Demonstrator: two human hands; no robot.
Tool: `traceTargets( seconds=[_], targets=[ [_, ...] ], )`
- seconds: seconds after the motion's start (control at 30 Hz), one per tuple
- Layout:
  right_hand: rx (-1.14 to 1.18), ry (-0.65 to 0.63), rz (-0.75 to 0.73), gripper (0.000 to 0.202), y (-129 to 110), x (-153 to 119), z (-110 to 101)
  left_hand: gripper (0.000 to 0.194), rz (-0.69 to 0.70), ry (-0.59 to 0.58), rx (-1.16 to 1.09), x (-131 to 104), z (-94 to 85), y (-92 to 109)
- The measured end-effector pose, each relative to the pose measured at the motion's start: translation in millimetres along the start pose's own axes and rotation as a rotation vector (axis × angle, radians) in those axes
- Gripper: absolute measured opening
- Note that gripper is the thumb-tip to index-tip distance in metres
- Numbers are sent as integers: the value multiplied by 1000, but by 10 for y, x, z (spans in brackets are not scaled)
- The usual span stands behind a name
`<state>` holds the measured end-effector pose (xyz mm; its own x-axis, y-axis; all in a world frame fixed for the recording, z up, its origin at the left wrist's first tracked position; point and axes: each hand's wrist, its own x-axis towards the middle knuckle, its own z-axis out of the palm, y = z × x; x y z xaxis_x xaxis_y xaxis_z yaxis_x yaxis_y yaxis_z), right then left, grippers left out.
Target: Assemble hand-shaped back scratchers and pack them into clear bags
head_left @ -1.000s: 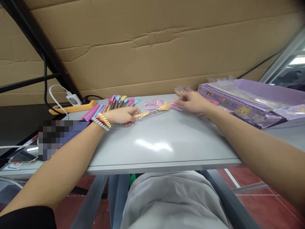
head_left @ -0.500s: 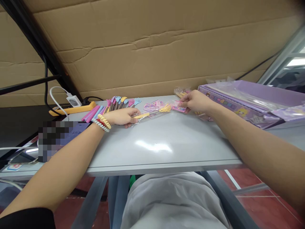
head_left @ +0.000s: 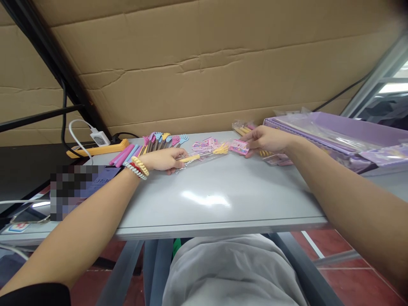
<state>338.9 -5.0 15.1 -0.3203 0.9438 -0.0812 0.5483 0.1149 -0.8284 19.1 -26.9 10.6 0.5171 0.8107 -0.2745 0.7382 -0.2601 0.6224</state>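
Observation:
My left hand [head_left: 167, 160] is closed on the handle end of a yellow back scratcher [head_left: 219, 149], which lies in a clear plastic bag pointing right. With thumb and fingers, my right hand [head_left: 267, 138] pinches a small pink printed card [head_left: 239, 147] just beyond the bag's far end. More pink cards [head_left: 205, 143] lie behind the bagged scratcher. Under and around my right hand are bagged yellow scratchers [head_left: 244, 128], partly hidden by it. Several loose back scratchers [head_left: 165, 137] with pink, blue and yellow hand-shaped heads lie behind my left hand, their pink and blue handles [head_left: 123, 155] towards the left.
A purple cardboard box [head_left: 350, 125] with clear plastic bags in it stands at the table's right. To the left are a yellow power strip [head_left: 95, 149] with a white charger [head_left: 100, 137], and a partly blurred screen device [head_left: 102, 180]. Cardboard [head_left: 204, 93] walls off the back.
The pink card in my right hand has turned more flat to view and shifted slightly. My left hand stays on the bagged scratcher. The view has tilted a little.

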Motion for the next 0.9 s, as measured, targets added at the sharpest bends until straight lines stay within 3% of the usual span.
traceTargets(
  seconds=[0.17,0.4,0.6,0.9],
  targets=[
    [-52,61,-8,15,86,68,-36,21,12,-3,-22,4,-3,-3],
    [-108,132,59,14,12,21,-50,23,53,-24,-53,5,-19,-46],
    [-78,232,-78,19,22,42,-65,26,82,-19,-147,4,-22,-61],
    [-102,363,-129,15,-42,26,-20,25,103,-25,-215,11,-21,-65]
  ],
)
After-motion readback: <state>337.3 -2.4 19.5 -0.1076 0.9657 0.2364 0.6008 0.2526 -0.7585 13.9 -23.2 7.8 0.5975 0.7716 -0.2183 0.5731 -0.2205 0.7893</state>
